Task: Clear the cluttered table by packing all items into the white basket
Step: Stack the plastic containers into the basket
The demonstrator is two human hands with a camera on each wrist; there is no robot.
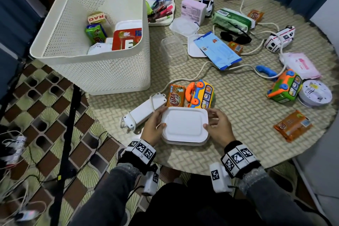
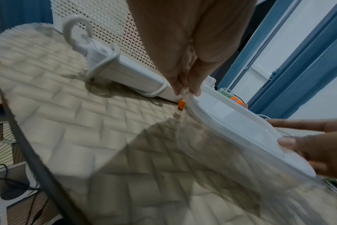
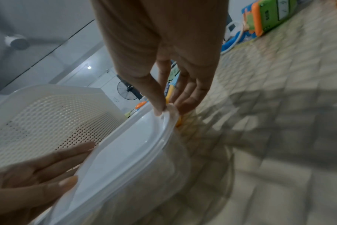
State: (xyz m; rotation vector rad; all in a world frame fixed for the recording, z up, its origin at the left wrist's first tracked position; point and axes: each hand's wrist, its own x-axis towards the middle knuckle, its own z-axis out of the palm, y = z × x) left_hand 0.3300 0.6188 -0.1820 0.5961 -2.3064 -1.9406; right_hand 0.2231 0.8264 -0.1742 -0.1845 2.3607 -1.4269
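Note:
A clear plastic container with a white lid [image 1: 185,124] sits at the table's near edge, between both hands. My left hand [image 1: 154,124] holds its left side, thumb on the lid's near corner; the left wrist view shows fingertips [image 2: 183,85] pinching the lid's [image 2: 231,120] far corner. My right hand [image 1: 218,126] holds the right side. Its thumb [image 3: 156,97] lies on top of the lid's [image 3: 121,144] corner, with the fingers behind the rim. The white perforated basket [image 1: 102,75] stands at the back left, with a few packets and a lidded box inside.
A white power strip [image 1: 145,110], an orange snack packet [image 1: 175,96] and a toy phone bus [image 1: 200,94] lie just beyond the container. Farther off are clear tubs [image 1: 173,51], a pen tray [image 1: 159,9], a blue packet [image 1: 217,50], a green toy bus [image 1: 285,86] and another orange packet [image 1: 292,125].

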